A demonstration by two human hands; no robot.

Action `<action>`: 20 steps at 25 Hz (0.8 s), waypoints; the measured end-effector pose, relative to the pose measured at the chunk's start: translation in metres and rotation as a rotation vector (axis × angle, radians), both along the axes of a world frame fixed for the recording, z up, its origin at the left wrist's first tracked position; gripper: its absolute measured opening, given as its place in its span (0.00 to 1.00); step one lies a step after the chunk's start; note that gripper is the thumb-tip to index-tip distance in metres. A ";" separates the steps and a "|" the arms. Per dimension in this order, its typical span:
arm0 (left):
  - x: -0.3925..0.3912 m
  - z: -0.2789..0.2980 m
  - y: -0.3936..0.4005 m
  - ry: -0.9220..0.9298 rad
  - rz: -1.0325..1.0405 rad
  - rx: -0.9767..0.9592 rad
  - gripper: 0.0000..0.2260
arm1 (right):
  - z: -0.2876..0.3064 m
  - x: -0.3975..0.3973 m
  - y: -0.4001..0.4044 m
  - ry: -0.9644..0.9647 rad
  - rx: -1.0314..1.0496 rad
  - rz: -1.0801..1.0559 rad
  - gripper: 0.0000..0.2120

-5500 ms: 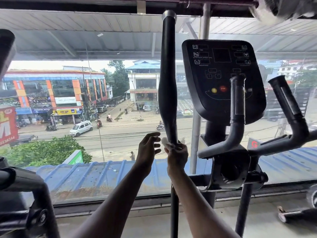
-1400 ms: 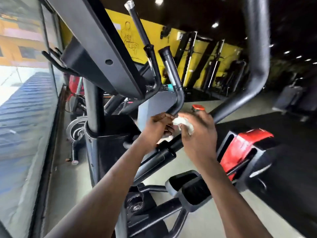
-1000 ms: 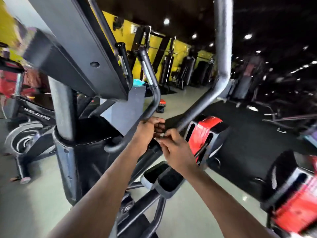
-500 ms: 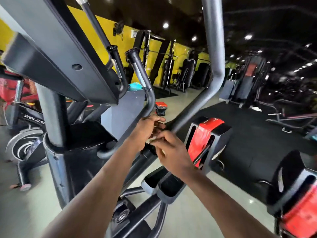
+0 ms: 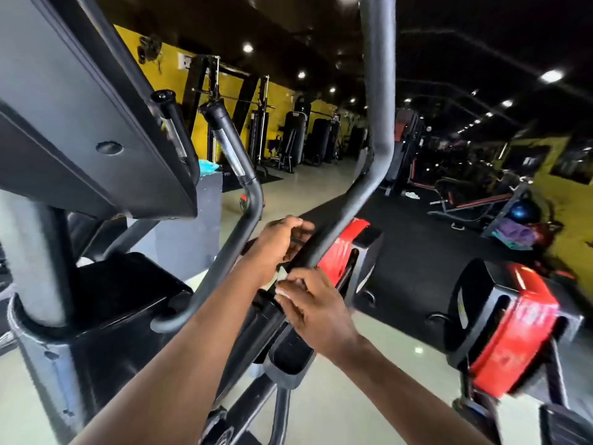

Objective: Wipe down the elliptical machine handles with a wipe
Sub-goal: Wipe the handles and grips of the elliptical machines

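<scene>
left hand (image 5: 277,242): grip curled round handle (image 5: 345,216) | right hand (image 5: 316,311): grip pinching wipe (image 5: 282,276), just below left grip

Both hands work in a narrow slot. The left hand (image 5: 278,241) sits between the curved fixed handlebar (image 5: 239,231) on its left and the long moving handle (image 5: 359,191), which slants up to the right and blocks any sweep that way. The right hand (image 5: 316,311) is just below, near the foot pedal (image 5: 290,354). The console underside (image 5: 96,123) overhangs the upper left, and the thick mast (image 5: 35,261) closes off that side. Open floor (image 5: 378,348) lies to the right before a red-and-black machine (image 5: 510,329); farther off is more clear floor (image 5: 298,187).
</scene>
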State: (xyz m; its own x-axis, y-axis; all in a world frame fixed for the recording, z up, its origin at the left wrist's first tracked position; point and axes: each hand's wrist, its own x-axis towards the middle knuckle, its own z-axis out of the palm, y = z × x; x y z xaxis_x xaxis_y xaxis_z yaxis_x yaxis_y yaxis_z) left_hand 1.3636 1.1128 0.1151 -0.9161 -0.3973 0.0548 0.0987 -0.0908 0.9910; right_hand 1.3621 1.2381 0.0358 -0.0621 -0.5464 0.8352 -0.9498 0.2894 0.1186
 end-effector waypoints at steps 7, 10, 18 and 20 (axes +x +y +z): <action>-0.009 0.007 0.001 -0.018 -0.067 -0.082 0.14 | 0.103 -0.075 0.031 -0.227 -0.407 -0.337 0.08; -0.013 0.015 0.005 0.021 -0.081 -0.051 0.13 | 0.067 -0.048 0.016 -0.331 -0.326 -0.229 0.09; -0.027 0.032 0.020 0.043 -0.105 -0.041 0.13 | 0.113 -0.080 0.026 -0.369 -0.447 -0.287 0.11; -0.029 0.036 0.020 0.063 -0.101 -0.037 0.13 | 0.104 -0.075 0.019 -0.324 -0.344 -0.266 0.12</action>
State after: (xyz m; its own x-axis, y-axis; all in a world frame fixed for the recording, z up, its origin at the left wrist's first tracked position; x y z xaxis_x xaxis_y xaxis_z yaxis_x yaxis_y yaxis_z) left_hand 1.3342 1.1324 0.1508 -0.9456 -0.2998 0.1262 0.1527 -0.0666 0.9860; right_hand 1.2869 1.2575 0.1398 -0.4446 -0.1748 0.8785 -0.8109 0.4951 -0.3119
